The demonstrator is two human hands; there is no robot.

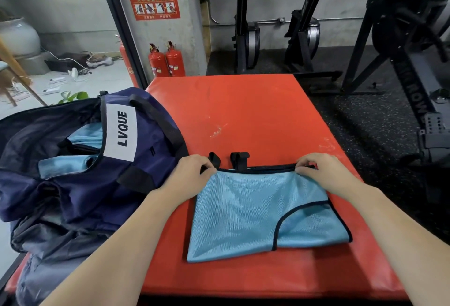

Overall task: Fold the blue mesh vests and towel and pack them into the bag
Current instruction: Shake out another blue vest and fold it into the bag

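At the far edge of the folded vest point(263, 210), both upper corners are pinched: the left hand point(192, 174) has its fingers point(207, 168) curled over the left corner, and the right hand point(321, 171) has its fingers point(303, 165) bunched on the black-trimmed edge at the right corner. Neither hand is spread; each is closed on cloth.

The vest is seen lying flat on the red mat point(243, 115), doubled over, with a black-bound armhole curve showing on its right half and two black strap loops point(239, 159) poking out beyond the far edge. The fabric is judged light, thin and limp: no shape will be kept once lifted, and any unsupported middle will sag. The mesh weave probably gives fair grip, while the vinyl-looking mat may let the bundle slide if dragged. The bound hem is taken as the firmest place to hold, since the trim resists stretch; corners are best gripped in pairs so the layers stay aligned. The loose loops may snag and are better tucked inside a fold.

Just left of the vest, the navy bag point(117, 176) lies open on the mat's edge, with light blue cloth point(85, 135) already visible inside. Gym machines point(401, 38) and fire extinguishers point(166, 61) stand well beyond.
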